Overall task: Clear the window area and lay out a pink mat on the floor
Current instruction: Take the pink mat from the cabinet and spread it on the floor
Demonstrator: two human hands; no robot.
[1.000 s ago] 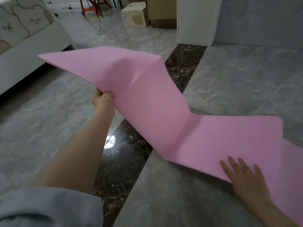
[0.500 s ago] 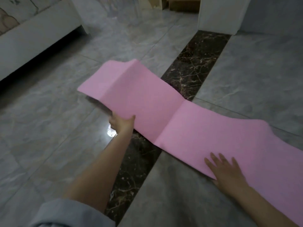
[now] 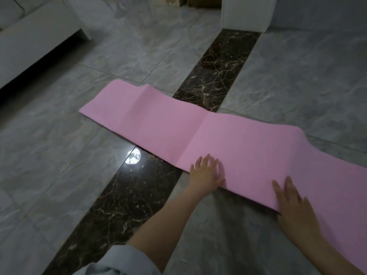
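Note:
A long pink mat point(image 3: 228, 139) lies unfolded across the grey marble floor, running from the middle left to the right edge of the view. Fold creases still raise small humps in it near its left end and on the right. My left hand point(image 3: 206, 173) rests flat on the mat's near edge, fingers spread. Further right, my right hand point(image 3: 292, 201) also presses flat on that near edge with its fingers apart. Neither hand grips anything.
A white sofa base point(image 3: 33, 42) stands at the upper left. A white pillar point(image 3: 246, 12) rises at the top, with cardboard boxes point(image 3: 198, 1) behind it. A dark marble strip point(image 3: 214, 76) crosses the floor under the mat.
My left hand has let go of the mat's left part, which dropped flat onto the floor. That hand then moved right and now lies flat on the near edge.

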